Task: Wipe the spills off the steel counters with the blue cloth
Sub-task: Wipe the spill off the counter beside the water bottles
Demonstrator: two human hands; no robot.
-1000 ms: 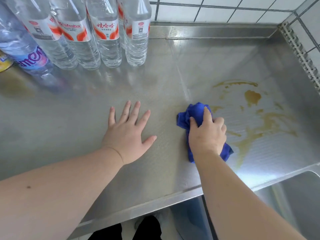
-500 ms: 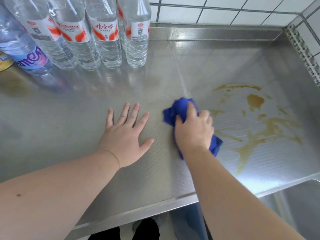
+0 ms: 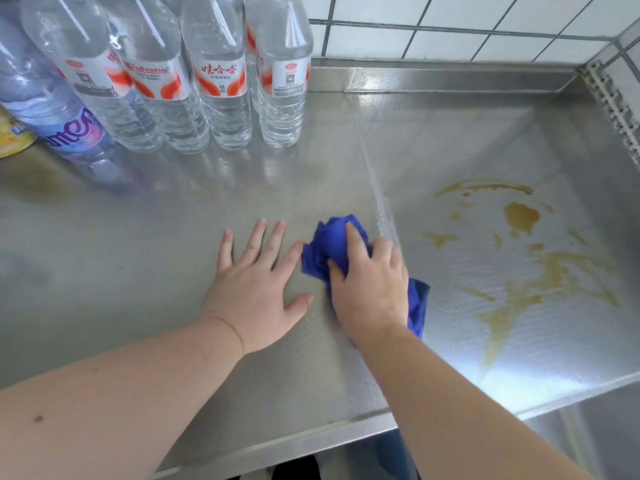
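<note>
The crumpled blue cloth [image 3: 323, 249] lies on the steel counter [image 3: 173, 271] near its middle. My right hand [image 3: 369, 289] covers most of it, fingers curled over the cloth and pressing it down. My left hand [image 3: 256, 285] lies flat on the bare steel just left of the cloth, fingers spread, its index fingertip almost touching the cloth's edge. A brown spill [image 3: 523, 218] spreads in streaks and blotches over the counter's right part, to the right of the cloth and apart from it.
Several clear water bottles [image 3: 221, 81] stand in a row at the back left, with a larger purple-labelled bottle [image 3: 65, 126] and a yellow container [image 3: 10, 140] at the far left. A white tiled wall [image 3: 450, 26] closes the back and right. The counter's front edge [image 3: 277, 441] runs below my forearms.
My right hand has slid the blue cloth leftward, away from the spill and up close to my left hand. My left hand has stayed flat on the counter.
</note>
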